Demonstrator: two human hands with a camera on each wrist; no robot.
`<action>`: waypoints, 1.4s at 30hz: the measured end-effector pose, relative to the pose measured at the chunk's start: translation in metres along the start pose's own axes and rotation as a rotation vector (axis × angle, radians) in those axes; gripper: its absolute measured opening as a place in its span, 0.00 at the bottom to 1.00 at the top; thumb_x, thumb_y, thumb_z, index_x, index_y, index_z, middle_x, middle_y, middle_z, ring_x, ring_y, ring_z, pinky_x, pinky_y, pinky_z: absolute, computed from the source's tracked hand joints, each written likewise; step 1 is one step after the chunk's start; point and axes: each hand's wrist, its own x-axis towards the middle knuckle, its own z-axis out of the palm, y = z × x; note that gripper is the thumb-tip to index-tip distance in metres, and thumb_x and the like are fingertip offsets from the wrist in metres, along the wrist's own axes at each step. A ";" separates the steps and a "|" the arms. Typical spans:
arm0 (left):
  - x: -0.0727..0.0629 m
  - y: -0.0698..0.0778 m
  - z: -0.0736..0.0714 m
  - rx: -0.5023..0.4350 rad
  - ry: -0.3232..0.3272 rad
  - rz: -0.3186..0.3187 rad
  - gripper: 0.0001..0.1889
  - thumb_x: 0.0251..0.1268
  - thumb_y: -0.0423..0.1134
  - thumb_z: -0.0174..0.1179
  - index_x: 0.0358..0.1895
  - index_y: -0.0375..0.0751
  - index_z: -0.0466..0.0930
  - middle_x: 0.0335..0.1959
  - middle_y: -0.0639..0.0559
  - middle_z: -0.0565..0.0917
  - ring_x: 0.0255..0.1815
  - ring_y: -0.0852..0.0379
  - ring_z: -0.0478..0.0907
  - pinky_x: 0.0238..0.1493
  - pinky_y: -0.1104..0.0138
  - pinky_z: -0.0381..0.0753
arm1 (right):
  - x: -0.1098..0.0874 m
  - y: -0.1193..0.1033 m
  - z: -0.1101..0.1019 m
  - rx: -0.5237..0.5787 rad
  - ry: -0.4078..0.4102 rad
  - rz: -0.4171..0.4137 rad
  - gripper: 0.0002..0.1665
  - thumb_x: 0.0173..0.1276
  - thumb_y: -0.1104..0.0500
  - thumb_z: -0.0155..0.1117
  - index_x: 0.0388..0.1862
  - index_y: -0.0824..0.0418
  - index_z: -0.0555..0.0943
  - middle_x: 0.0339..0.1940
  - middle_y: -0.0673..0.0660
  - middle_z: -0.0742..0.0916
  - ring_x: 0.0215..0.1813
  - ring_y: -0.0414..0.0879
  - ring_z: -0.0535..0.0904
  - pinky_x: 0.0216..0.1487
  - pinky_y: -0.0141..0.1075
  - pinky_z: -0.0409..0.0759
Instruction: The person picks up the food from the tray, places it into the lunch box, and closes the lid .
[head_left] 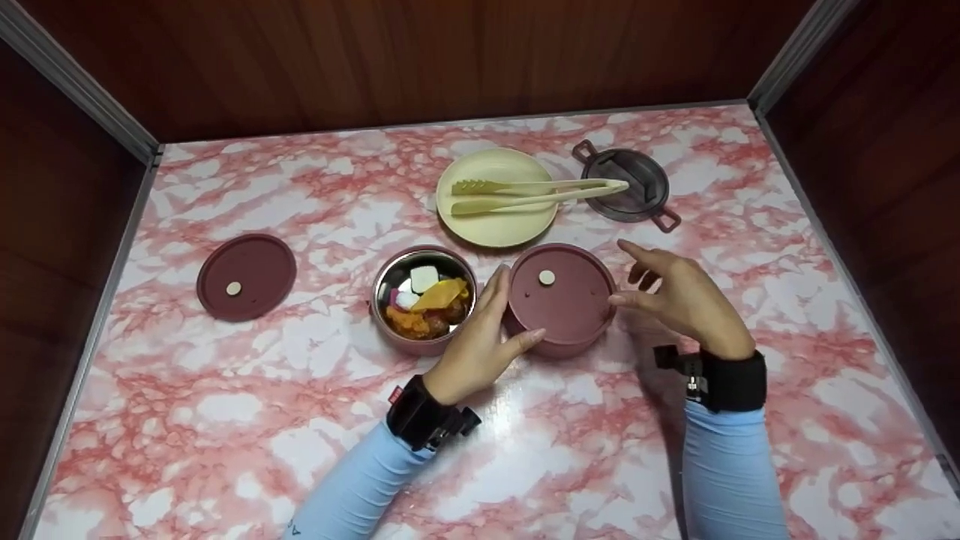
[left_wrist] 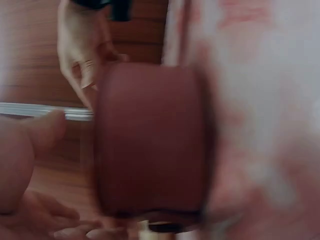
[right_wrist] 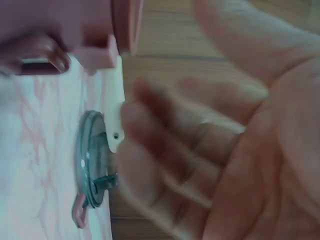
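Note:
A maroon round container (head_left: 574,311) with its lid on stands in the middle of the table, a small cream knob on the lid. My left hand (head_left: 476,349) lies along its left side, fingers mostly straight and thumb by the near rim. At the right side is my right hand (head_left: 686,296), fingers loosely bent and thumb tip near the rim; nothing is in its palm (right_wrist: 265,185). Left of the lidded container, a matching steel-lined bowl (head_left: 420,347) stands uncovered. In it are a white block (head_left: 424,279), yellow slices (head_left: 442,295) and browned pieces (head_left: 407,324).
A loose maroon lid (head_left: 259,274) lies at the left. Behind the containers, cream tongs (head_left: 517,201) rest across a pale yellow plate (head_left: 480,231). Their end overlaps a dark see-through lid (head_left: 652,176) with two side handles. Brown panels (head_left: 420,67) wall in the table.

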 end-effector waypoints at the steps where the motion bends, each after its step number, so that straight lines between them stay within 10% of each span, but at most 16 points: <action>1: 0.000 0.003 -0.005 0.010 -0.007 0.010 0.52 0.67 0.56 0.61 0.79 0.34 0.38 0.81 0.42 0.40 0.79 0.50 0.40 0.77 0.59 0.44 | -0.001 0.000 0.000 0.005 0.004 -0.005 0.47 0.60 0.47 0.75 0.76 0.55 0.67 0.43 0.58 0.84 0.44 0.52 0.80 0.44 0.46 0.76; 8: 0.019 0.019 -0.034 0.237 -0.139 0.006 0.58 0.56 0.57 0.70 0.79 0.36 0.41 0.80 0.42 0.43 0.79 0.49 0.41 0.76 0.52 0.48 | 0.004 -0.004 0.011 -0.035 -0.122 -0.007 0.62 0.53 0.39 0.78 0.80 0.56 0.57 0.75 0.64 0.65 0.72 0.62 0.62 0.66 0.57 0.67; 20: 0.066 0.022 -0.048 0.534 -0.429 0.017 0.67 0.42 0.61 0.77 0.76 0.24 0.47 0.76 0.32 0.55 0.77 0.40 0.53 0.77 0.57 0.49 | 0.012 -0.004 0.025 -0.036 -0.241 0.008 0.72 0.47 0.41 0.82 0.81 0.63 0.50 0.80 0.65 0.56 0.78 0.60 0.52 0.72 0.53 0.61; 30: 0.075 0.029 -0.042 0.608 -0.432 -0.030 0.66 0.35 0.60 0.79 0.74 0.24 0.54 0.68 0.34 0.71 0.65 0.41 0.72 0.67 0.56 0.69 | 0.016 -0.005 0.027 -0.015 -0.256 0.062 0.72 0.46 0.44 0.84 0.81 0.63 0.50 0.79 0.66 0.57 0.76 0.61 0.56 0.72 0.54 0.61; 42: 0.076 0.038 -0.038 0.658 -0.427 -0.036 0.39 0.33 0.59 0.79 0.47 0.33 0.82 0.48 0.41 0.84 0.46 0.46 0.80 0.50 0.57 0.80 | 0.017 -0.021 0.020 -0.088 -0.310 0.145 0.73 0.47 0.38 0.81 0.82 0.59 0.48 0.80 0.64 0.56 0.75 0.63 0.58 0.69 0.58 0.64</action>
